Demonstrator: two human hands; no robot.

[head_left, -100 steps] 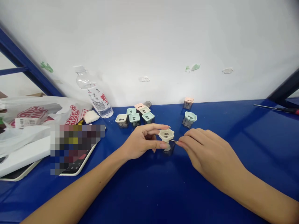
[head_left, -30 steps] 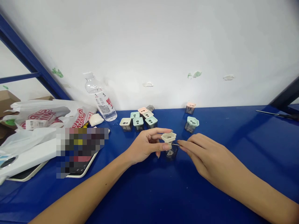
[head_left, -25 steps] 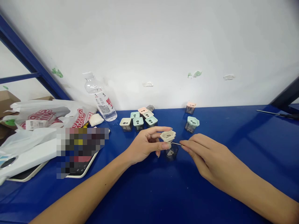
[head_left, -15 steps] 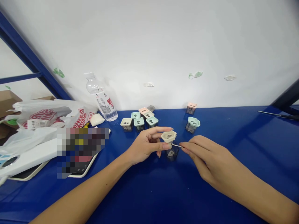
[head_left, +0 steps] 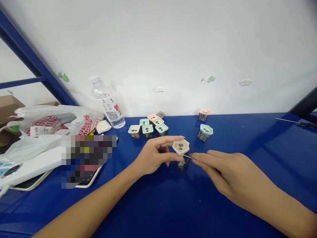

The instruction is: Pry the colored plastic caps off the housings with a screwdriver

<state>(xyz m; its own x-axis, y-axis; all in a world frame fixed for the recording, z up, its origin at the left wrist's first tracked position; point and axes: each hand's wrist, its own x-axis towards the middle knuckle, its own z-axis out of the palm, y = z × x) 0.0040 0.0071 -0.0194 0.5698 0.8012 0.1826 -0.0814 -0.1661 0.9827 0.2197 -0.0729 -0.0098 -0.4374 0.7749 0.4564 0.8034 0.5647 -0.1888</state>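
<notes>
A cream double-hole pencil sharpener top (head_left: 181, 145) is pinched between the thumb and fingers of my left hand (head_left: 152, 157). Under it on the blue table stands a dark see-through container (head_left: 183, 162); whether the two touch is unclear. My right hand (head_left: 225, 170) is closed on a thin metal tool (head_left: 188, 157), whose tip meets the underside of the cream top. The tool's handle is hidden in my fingers. Beyond my left hand sit several sharpeners with mint, cream and pink tops, among them a mint one (head_left: 148, 129).
A mint sharpener (head_left: 205, 131) and a pink one (head_left: 203, 115) stand at the back right. A screwdriver (head_left: 294, 121) lies at the far right. On the left are a water bottle (head_left: 111, 109), plastic bags (head_left: 54, 122) and a phone partly blurred out. A white wall (head_left: 173, 49) rises behind.
The cream top has moved slightly right and tilted, so its two holes face me more. My right hand and the tool have shifted a little with it.
</notes>
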